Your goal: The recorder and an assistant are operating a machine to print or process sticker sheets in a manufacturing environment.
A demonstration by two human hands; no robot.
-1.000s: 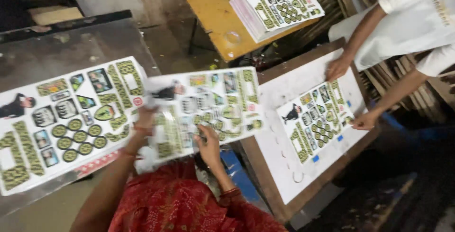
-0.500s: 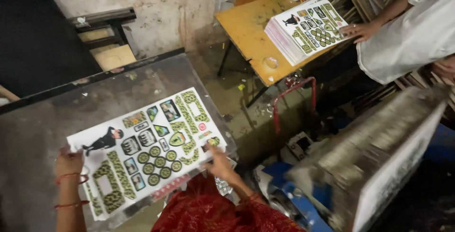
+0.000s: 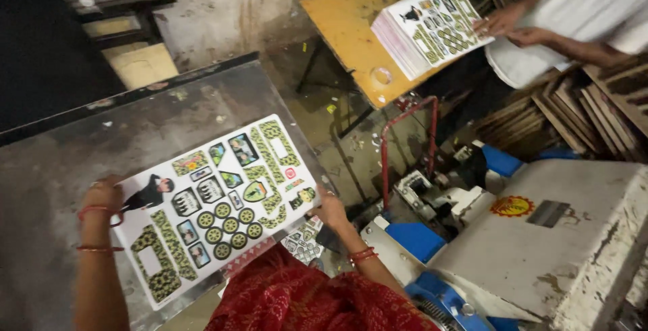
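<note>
Printed sheet (image 3: 219, 206) with camouflage shapes and round stickers, held flat and a little tilted over grey metal table (image 3: 81, 148), at near left. Left hand (image 3: 104, 196) on the far-left edge of the sheet, fingers closed on it. Right hand (image 3: 331, 209) on the right edge, fingers curled under, gripping. Far right, orange table (image 3: 351, 30) with stack of same sheets (image 3: 425, 27); another person's hands (image 3: 513, 27) touching that stack. Near right, white and blue machine (image 3: 540, 250).
</note>
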